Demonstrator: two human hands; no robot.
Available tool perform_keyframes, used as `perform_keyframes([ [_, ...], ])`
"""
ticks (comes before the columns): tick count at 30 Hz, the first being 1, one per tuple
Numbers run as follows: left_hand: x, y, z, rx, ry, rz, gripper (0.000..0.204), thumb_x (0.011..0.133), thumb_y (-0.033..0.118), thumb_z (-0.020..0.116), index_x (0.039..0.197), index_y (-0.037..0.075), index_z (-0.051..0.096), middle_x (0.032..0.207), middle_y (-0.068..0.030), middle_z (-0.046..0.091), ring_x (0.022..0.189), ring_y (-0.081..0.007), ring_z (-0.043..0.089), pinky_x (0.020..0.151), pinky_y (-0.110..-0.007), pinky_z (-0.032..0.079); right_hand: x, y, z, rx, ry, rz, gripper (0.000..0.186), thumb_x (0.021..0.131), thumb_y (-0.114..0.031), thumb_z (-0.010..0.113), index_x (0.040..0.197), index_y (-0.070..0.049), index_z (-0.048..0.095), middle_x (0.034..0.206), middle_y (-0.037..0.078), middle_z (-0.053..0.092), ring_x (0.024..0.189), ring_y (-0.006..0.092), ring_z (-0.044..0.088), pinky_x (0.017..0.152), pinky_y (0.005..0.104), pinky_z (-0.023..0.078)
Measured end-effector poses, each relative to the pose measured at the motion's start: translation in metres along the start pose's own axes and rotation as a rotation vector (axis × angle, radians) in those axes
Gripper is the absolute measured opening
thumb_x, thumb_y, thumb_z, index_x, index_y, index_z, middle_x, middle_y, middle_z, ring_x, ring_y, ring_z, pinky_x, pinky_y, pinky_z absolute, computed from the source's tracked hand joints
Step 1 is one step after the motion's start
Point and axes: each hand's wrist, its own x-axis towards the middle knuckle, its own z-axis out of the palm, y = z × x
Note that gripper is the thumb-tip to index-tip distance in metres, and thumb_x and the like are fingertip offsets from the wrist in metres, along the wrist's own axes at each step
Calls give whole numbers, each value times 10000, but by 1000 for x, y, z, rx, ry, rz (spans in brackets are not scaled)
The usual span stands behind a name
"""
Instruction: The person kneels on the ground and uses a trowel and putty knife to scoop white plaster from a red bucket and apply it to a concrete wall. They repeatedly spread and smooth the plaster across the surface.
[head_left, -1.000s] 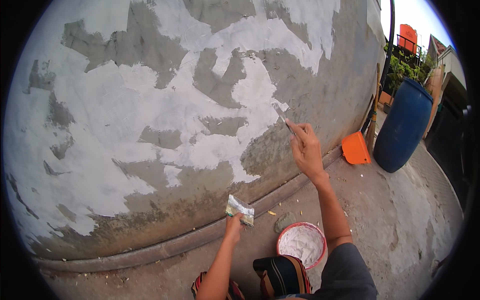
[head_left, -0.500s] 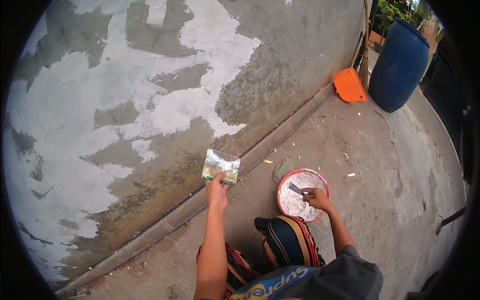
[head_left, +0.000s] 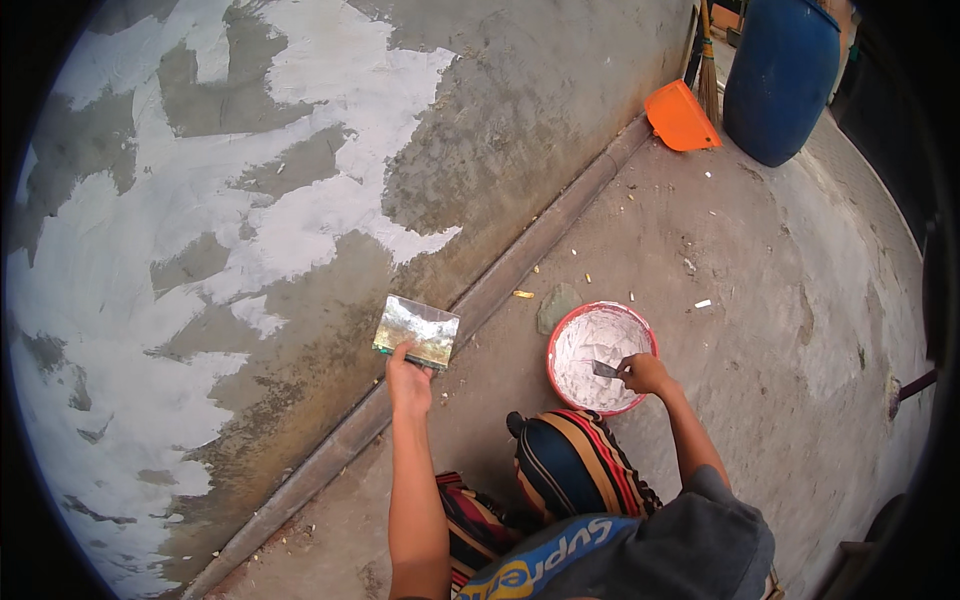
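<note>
A shiny rectangular metal plate (head_left: 418, 328), a plastering hawk or float by its look, is gripped from below in my left hand (head_left: 409, 385), close to the wall. Green shows along its lower edge. My right hand (head_left: 645, 374) is closed on the handle of a putty knife (head_left: 605, 369). The blade is down in the white paste (head_left: 585, 345) that partly fills a red-rimmed basin (head_left: 551, 371). This basin stands on the ground just beyond my knee. White paste is spread in uneven patches over the grey wall (head_left: 310, 290).
A flat stone (head_left: 558, 307) lies against the basin's left side. An orange dustpan (head_left: 682, 117), a broom (head_left: 708, 85) and a blue barrel (head_left: 780, 85) stand at the far right. A raised ledge (head_left: 530, 250) runs along the wall's foot. Small debris dots the concrete ground (head_left: 750, 300).
The putty knife has tipped lower into the paste, its blade now lying flatter. The whole view has shifted, with barrel and dustpan sitting higher. My left hand still holds the plate.
</note>
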Motion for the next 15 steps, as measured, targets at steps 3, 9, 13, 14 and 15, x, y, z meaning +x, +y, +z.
perform_keyframes([
  [3,-9,5,-2,7,-22,-14,368,894,133,543,1235,23,458,1217,-88,552,1108,-222,556,929,-385,465,-2,-3,5,-49,7,3,185,757,-144,666,922,-127,746,893,172,694,867,323,670,779,415,527],
  [9,-14,3,9,41,-51,-40,354,945,188,471,1258,22,470,1253,-89,564,1125,-221,564,959,-382,446,-3,0,14,16,51,-18,189,755,-123,665,927,-113,743,923,179,691,877,335,667,783,419,528],
  [13,-22,6,13,90,64,-47,360,955,209,457,1263,24,492,1228,-77,585,1115,-224,572,966,-402,441,-2,-8,17,29,63,-46,179,765,-133,678,930,-99,738,894,188,688,851,346,665,759,419,528],
  [14,-16,5,6,87,80,-47,374,954,219,458,1275,29,490,1218,-74,590,1110,-226,572,970,-409,436,-5,-14,12,47,58,-14,175,773,-133,672,931,-93,737,891,191,686,851,345,665,757,419,526],
  [15,-14,4,7,83,62,-42,369,948,233,469,1261,41,505,1197,-73,601,1099,-222,574,956,-396,440,-8,-17,9,40,59,10,169,785,-130,663,930,-81,735,897,191,687,856,342,666,758,421,524],
])
